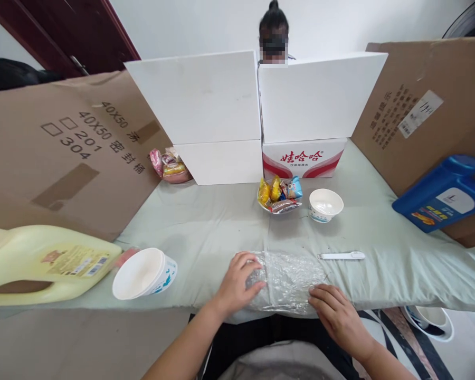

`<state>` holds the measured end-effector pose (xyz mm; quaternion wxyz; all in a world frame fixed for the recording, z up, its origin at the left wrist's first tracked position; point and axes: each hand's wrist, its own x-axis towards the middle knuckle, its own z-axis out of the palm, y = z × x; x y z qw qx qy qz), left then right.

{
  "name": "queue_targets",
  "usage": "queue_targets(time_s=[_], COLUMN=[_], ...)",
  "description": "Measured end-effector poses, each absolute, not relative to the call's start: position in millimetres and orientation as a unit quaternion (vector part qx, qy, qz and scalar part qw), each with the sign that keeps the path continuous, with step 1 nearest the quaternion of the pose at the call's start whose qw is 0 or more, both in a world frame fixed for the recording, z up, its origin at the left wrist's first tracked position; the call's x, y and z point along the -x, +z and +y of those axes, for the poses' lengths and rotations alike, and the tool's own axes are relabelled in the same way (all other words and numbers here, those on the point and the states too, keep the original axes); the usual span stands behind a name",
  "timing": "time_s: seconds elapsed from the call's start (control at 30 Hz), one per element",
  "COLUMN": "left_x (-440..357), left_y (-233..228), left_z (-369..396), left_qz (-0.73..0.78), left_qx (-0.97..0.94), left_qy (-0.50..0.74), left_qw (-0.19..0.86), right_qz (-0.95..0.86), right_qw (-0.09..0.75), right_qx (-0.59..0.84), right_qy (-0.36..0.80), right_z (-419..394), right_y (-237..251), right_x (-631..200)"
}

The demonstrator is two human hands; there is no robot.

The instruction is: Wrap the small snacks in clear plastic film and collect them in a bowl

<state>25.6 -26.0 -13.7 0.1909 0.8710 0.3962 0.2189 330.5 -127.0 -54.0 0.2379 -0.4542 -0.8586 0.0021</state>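
A crinkled clear plastic sheet [288, 279] lies near the table's front edge, between my two hands. My left hand [239, 279] rests on its left end, fingers curved and thumb held apart, with nothing visibly gripped. On the right end, my right hand [336, 311] lies fairly flat, its fingertips touching the plastic. Just beyond the sheet, to the right, is a slim white tool [342, 256] that resembles a small cutter. Farther back stand a bowl of wrapped snacks [280, 207] and a white paper bowl [325, 206].
Stacked paper bowls [144, 274] lean beside a yellow jug [51, 264] at left. A blue bottle [439, 195] is at right. Cardboard panels [63, 158] and white boxes [217, 105] edge the table. Wrapped snacks [172, 166] sit back left. A person [274, 31] is behind the boxes.
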Motion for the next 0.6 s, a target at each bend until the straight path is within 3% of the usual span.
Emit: queue_targets(time_s=[0.2,0.47,0.6], left_x=[36,35,12], left_y=[-4,-16,-17], left_z=[-40,-39,-17], left_qz=[0.364,0.453,0.59], left_qx=[-0.893,-0.813,-0.754], left_qy=[0.087,0.21,0.19], left_qw=[0.248,0.301,0.219], right_qz=[-0.838,-0.776,-0.728], right_qw=[0.288,0.283,0.241], right_qx=[0.456,0.543,0.634], right_qy=[0.084,0.148,0.098], right_z=[-119,-97,-81], right_y=[-43,-46,-55], right_x=[-331,-338,-333])
